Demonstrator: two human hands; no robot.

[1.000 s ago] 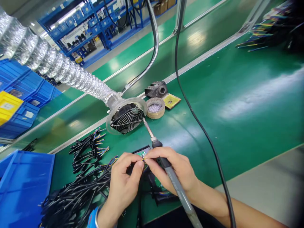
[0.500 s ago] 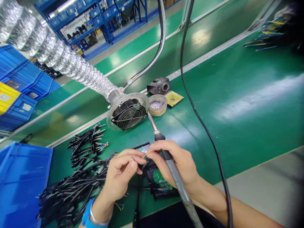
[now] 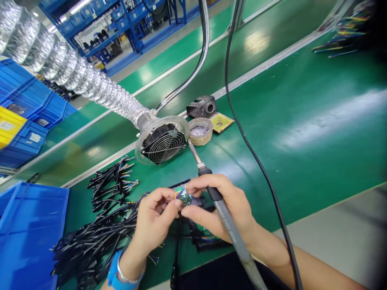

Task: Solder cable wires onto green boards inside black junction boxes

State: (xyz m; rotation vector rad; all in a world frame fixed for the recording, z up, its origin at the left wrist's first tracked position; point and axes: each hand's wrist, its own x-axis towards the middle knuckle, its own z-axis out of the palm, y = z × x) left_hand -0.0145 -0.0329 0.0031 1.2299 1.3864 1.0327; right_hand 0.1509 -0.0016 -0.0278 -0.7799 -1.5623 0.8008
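My left hand [image 3: 157, 215] is closed in a pinch on the blue and yellow wire ends [image 3: 179, 194] of a black cable [image 3: 176, 253], which hangs below it. Right behind those wires shows a small green circuit board [image 3: 186, 198]. A grey soldering iron [image 3: 231, 231] lies through my right hand [image 3: 231, 203], its tip pointing up and away toward the fan. The thumb and forefinger of that hand are spread apart beside the board. Under the hands, more green boards [image 3: 207, 233] in black housings are partly hidden.
A fume fan [image 3: 166, 145] on a foil duct [image 3: 99, 88] stands ahead, beside a solder pot [image 3: 201, 132], an iron holder [image 3: 202, 106] and a yellow sponge [image 3: 222, 122]. Black cables [image 3: 96, 237] are heaped at left, near a blue bin [image 3: 30, 233]. A black cord [image 3: 256, 157] hangs at right.
My right thumb and forefinger have parted from the wire ends. The wires in my left hand now lie against the small green board. The soldering iron remains in my right hand.
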